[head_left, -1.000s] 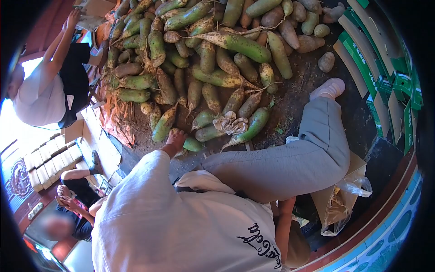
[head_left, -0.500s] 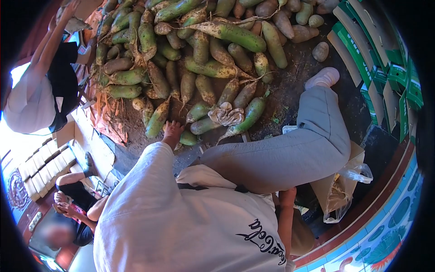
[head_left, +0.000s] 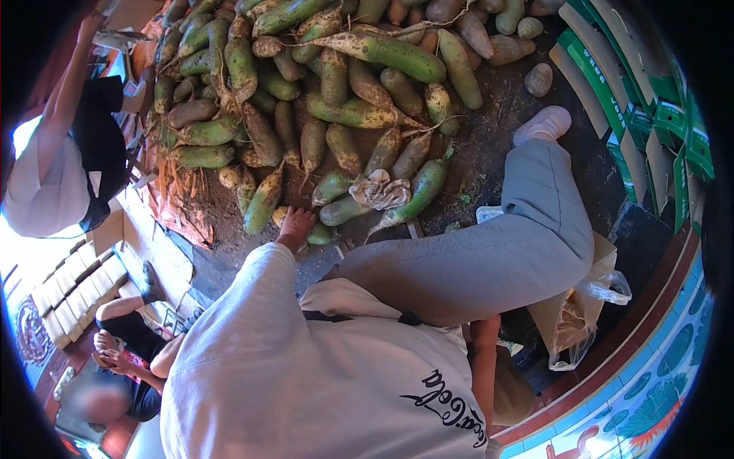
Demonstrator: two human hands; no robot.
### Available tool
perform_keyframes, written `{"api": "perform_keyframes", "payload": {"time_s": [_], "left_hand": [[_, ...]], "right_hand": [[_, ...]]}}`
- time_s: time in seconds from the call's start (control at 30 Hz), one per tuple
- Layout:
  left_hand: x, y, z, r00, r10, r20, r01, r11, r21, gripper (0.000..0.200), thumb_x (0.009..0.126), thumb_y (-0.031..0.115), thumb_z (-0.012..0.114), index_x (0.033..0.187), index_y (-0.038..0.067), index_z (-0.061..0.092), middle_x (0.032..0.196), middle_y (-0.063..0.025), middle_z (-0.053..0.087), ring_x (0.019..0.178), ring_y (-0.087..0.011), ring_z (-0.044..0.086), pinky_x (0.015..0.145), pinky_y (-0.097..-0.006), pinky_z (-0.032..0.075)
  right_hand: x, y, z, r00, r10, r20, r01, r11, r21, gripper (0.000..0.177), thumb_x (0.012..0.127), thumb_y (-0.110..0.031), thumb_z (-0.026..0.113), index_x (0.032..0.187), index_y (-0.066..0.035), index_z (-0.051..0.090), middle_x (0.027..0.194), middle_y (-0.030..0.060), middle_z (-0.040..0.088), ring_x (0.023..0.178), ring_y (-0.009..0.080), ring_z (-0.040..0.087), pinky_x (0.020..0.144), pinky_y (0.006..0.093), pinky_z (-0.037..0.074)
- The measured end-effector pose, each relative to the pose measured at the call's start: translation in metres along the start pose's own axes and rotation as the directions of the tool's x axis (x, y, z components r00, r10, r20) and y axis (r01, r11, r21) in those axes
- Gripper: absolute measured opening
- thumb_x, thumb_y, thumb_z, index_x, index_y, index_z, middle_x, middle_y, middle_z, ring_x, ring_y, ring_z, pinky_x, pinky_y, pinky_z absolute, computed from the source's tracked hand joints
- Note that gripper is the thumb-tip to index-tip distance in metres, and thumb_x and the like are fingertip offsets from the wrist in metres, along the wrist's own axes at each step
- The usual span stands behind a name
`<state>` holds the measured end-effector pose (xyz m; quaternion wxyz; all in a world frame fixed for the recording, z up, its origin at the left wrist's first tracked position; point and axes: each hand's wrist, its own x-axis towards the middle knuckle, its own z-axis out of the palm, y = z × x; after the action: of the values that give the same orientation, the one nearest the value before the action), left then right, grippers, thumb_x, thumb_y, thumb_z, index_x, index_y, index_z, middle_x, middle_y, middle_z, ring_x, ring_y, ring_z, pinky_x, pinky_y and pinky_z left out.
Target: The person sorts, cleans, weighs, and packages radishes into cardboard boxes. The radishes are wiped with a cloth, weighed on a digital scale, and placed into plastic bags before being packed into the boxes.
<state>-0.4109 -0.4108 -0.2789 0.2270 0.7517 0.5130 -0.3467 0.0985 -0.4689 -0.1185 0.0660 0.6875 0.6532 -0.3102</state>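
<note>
A large heap of green radishes (head_left: 382,57), soil-stained and with thin roots, covers the ground ahead of me. At the heap's near edge, my left hand (head_left: 297,224) lies across a short green radish (head_left: 319,233), fingers closed over its middle. A longer radish (head_left: 264,200) lies just beyond the fingertips, to the left. Right of the hand, a crumpled pale cloth or glove (head_left: 380,190) rests on several radishes. My right hand (head_left: 485,330) is down behind my thigh; only the wrist area shows, and its fingers are hidden.
My bent leg (head_left: 474,264) stretches along the heap's near side. Green cardboard boxes (head_left: 612,99) stand at right, and an open carton (head_left: 573,317) with plastic bags sits behind my leg. At left, one person (head_left: 53,168) stands; another person (head_left: 126,363) sits near stacked cartons (head_left: 80,283).
My left hand has shifted slightly right, the short radish with it. The view has shifted a little. The standing person's arm has moved.
</note>
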Motion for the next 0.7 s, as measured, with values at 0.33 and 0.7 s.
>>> {"api": "perform_keyframes", "payload": {"time_s": [0.33,0.7], "left_hand": [[-0.007,-0.025,-0.096,0.977,0.112,0.182,-0.061,0.963,-0.263,0.079,0.047,0.031,0.078,0.117,0.012,0.049,0.107,-0.0080,0.058,0.108,-0.0241,0.051,0.098,-0.0391,0.035],[0.046,-0.090,-0.211,0.971,-0.235,-0.038,-0.039,0.000,-0.999,0.066,0.070,0.025,0.074,0.123,-0.001,0.044,0.115,-0.0139,0.056,0.112,-0.0220,0.048,0.097,-0.0326,0.035]], "right_hand": [[0.006,0.008,-0.002,0.997,0.065,-0.034,-0.058,0.984,0.167,0.025,0.069,-0.004,0.060,0.095,-0.003,0.062,0.093,0.0189,0.062,0.088,0.0382,0.058,0.076,0.0417,0.048],[0.006,0.008,0.002,0.999,-0.025,0.035,0.024,0.999,0.038,0.031,0.068,-0.005,0.061,0.100,-0.004,0.062,0.104,0.0185,0.060,0.099,0.0364,0.055,0.086,0.0409,0.044]]}}
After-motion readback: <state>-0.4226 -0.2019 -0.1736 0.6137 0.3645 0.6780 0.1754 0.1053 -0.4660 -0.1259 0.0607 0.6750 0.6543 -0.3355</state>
